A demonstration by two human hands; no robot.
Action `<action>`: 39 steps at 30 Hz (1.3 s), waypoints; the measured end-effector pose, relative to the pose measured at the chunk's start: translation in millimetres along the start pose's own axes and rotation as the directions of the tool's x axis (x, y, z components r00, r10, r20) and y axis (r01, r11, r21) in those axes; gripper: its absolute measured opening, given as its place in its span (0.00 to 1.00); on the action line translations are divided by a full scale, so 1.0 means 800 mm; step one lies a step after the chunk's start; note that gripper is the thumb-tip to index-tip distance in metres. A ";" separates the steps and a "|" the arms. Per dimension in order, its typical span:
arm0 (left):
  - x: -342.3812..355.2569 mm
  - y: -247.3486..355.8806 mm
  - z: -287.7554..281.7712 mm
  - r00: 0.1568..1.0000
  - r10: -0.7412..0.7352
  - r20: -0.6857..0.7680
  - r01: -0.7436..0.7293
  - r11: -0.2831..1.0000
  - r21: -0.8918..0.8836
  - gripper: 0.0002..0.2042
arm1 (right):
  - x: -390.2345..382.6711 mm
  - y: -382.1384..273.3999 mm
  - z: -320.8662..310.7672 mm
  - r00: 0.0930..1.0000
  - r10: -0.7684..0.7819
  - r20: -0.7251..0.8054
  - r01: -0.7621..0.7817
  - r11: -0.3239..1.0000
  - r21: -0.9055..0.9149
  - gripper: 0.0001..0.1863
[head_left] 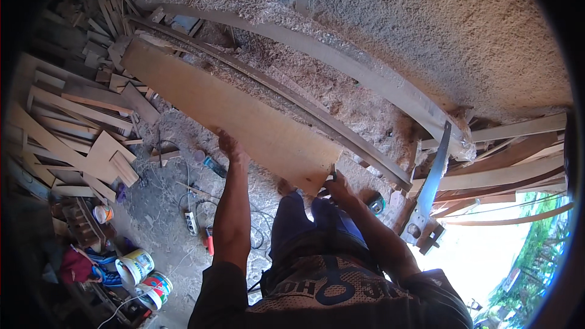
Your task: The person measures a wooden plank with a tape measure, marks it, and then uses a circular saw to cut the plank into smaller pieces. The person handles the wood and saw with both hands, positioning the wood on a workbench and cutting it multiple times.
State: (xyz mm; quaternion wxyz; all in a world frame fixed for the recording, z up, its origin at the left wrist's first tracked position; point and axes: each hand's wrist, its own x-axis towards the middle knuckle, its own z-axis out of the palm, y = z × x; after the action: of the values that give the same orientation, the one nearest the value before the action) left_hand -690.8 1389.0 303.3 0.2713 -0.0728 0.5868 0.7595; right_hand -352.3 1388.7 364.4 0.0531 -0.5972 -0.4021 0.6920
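My left hand (230,146) presses on the long lower edge of the board (225,106), fingers curled over it, partway along its length. My right hand (337,186) grips the board's near corner, closed around the edge there, with a small dark object pinched against the wood that I cannot make out. The board is a wide, pale plank, lying at a slant, its far end up and to the left, its near end down by my knees.

Just beyond the board, along its far edge, runs a dark rail (317,116), and past that a heap of sawdust (304,79) and a long grey beam (341,61). To the right of the board's near corner a handsaw (434,170) leans on a stack of planks (512,164). Left of the board, offcuts (73,128) lie scattered on the floor (164,207). Below the board, on that floor, sit a power strip (192,222) with cables, and farther left some paint tins (146,277).
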 end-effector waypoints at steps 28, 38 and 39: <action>-0.249 -0.094 -0.032 0.950 -0.285 0.130 0.206 0.881 0.426 0.27 | -0.006 0.020 -0.092 0.570 -0.621 0.538 0.606 -0.123 -0.786 0.18; -0.252 -0.100 -0.162 0.946 -0.324 -0.015 0.320 0.923 0.213 0.25 | 0.001 0.014 -0.103 0.560 -0.465 0.685 0.616 -0.319 -0.720 0.32; -0.250 -0.105 -0.203 0.930 -0.364 -0.053 0.366 0.904 0.223 0.23 | 0.001 0.007 -0.101 0.601 -0.422 0.679 0.603 -0.319 -0.731 0.32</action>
State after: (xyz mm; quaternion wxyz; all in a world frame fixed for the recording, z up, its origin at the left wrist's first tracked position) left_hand -514.5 1186.6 268.7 0.4122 -0.1531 0.6477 0.6222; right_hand -280.1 1424.8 363.0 -0.0969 -0.1588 -0.9720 0.1433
